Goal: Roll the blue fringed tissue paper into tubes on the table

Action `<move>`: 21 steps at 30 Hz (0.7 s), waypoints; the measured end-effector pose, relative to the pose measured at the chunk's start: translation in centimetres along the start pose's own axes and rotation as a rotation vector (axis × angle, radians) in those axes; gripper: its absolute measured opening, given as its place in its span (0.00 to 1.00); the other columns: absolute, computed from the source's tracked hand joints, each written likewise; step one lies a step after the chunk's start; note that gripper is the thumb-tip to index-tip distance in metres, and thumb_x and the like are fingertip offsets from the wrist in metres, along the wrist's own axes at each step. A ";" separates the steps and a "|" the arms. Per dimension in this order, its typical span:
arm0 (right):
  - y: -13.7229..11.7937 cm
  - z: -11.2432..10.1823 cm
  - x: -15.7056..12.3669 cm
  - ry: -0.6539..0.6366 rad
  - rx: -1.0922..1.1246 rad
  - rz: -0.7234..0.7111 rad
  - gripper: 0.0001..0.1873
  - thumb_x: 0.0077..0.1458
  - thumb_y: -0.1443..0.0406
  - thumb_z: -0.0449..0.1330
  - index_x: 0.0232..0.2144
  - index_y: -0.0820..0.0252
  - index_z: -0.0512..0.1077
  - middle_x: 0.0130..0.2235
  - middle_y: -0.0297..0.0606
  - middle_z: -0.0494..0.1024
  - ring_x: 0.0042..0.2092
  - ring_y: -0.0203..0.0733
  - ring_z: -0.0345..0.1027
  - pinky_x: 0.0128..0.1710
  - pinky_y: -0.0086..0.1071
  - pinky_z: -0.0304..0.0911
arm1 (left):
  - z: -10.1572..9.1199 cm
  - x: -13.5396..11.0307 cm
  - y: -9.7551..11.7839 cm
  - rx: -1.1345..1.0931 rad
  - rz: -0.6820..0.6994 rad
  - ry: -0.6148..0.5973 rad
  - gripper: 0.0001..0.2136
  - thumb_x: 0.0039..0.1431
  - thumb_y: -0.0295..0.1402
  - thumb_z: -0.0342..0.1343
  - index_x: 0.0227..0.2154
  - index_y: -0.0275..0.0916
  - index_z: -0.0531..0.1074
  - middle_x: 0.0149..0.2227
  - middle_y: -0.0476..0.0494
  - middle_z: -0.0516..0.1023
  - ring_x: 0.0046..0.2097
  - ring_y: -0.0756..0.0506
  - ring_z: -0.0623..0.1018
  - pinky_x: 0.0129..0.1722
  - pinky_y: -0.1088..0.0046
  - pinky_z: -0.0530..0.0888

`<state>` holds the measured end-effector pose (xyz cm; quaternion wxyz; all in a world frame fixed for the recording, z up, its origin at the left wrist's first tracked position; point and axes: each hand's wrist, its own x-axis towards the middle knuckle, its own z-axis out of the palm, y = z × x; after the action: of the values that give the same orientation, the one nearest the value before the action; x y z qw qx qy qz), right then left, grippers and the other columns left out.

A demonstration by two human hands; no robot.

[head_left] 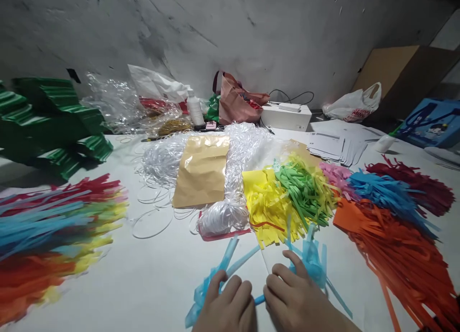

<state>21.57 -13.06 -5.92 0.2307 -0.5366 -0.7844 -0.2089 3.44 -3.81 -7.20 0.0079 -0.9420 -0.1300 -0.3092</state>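
Note:
A light-blue tissue-paper tassel [259, 300] is held between my hands at the table's near edge, its middle narrowed to a thin twisted strand. My left hand [230, 301] has its fingers closed round one side, and cut strips fan out beyond them. Around the other side my right hand [298, 293] is closed, with its index finger raised and more blue strips spreading behind it. Just beyond lie yellow fringed paper [271, 205] and a bundle of white cord [223, 218] on a red holder. What my palms cover is hidden.
Orange fringes [391, 241], blue fringes [384, 188] and dark red fringes [417, 183] lie right, beside green fringes [304, 188]. Multicoloured tassels [53, 226] and green paper stacks [53, 121] are left. A brown paper envelope [203, 169] rests on loose white cord. Behind stand a bottle [195, 109] and pink bag [237, 102].

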 end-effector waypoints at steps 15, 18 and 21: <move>1.5 -9.8 7.6 0.404 -0.081 -0.303 0.17 0.70 0.74 0.49 0.36 0.62 0.77 0.33 0.33 0.80 0.41 0.37 0.73 0.68 0.42 0.49 | -10.0 7.4 -0.7 -1.351 -0.791 -0.317 0.16 0.52 0.48 0.70 0.30 0.39 0.82 0.29 0.49 0.80 0.35 0.47 0.75 0.38 0.73 0.70; 2.3 -9.9 9.0 0.516 -0.010 -0.273 0.13 0.67 0.75 0.52 0.37 0.61 0.75 0.32 0.33 0.80 0.40 0.37 0.75 0.64 0.41 0.56 | -10.3 9.3 -0.8 -1.532 -0.816 -0.205 0.19 0.42 0.47 0.77 0.24 0.36 0.79 0.23 0.52 0.73 0.29 0.51 0.69 0.34 0.75 0.67; 3.3 -8.4 9.8 0.610 0.173 -0.214 0.10 0.62 0.77 0.54 0.37 0.59 0.71 0.31 0.31 0.80 0.34 0.34 0.76 0.56 0.37 0.64 | -9.6 10.6 -1.7 -1.528 -0.690 -0.169 0.21 0.44 0.49 0.75 0.25 0.35 0.77 0.25 0.51 0.72 0.30 0.51 0.68 0.35 0.74 0.65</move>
<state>22.75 -9.46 6.91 0.4764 -0.3425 -0.7458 -0.3155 5.65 -0.58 6.62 -0.7364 -0.6158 -0.1658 -0.2259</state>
